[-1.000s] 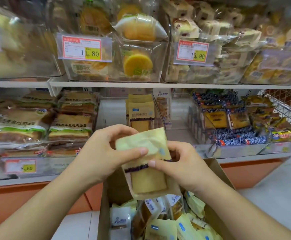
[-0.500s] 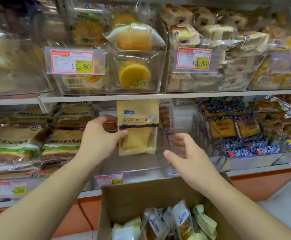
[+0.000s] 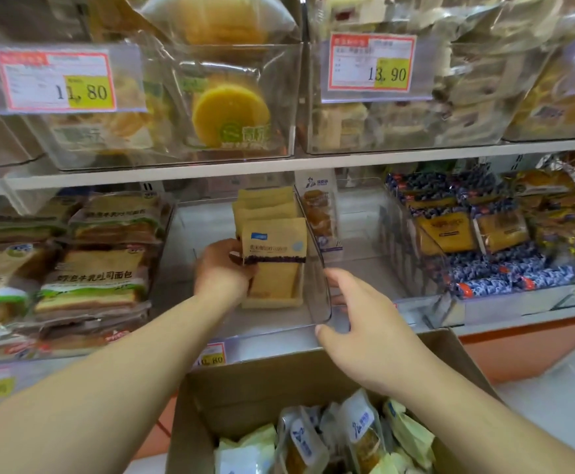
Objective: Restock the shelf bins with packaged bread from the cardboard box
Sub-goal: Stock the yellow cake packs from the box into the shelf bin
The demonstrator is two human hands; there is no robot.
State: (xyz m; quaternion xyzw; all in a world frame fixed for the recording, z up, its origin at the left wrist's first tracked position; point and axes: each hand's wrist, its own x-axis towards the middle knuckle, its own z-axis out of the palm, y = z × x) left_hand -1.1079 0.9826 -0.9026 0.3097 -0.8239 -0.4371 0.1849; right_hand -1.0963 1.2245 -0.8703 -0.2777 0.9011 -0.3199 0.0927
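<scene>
The left hand (image 3: 222,270) is closed on a tan bread packet (image 3: 274,260), gripping its left edge, and holds it upright inside the clear shelf bin (image 3: 322,295) on the lower shelf. The packet's long axis runs vertical, its printed face toward the camera. It stands at the front of a short row of like packets (image 3: 265,203) ranged behind it against the bin's right wall; whether its lower edge already rests on the bin floor cannot be told. The right hand (image 3: 364,331) is empty, fingers spread wide, just outside the bin's front right corner and apparently touching or about to touch the wall. The cardboard box (image 3: 245,391) sits directly below both hands, with more packaged bread (image 3: 330,439) loose inside. Judgement: the placement is near complete; release by the left hand remains. The right hand lies nearer the box and is free, so the next pick likely falls to it, straight down and toward the person.
</scene>
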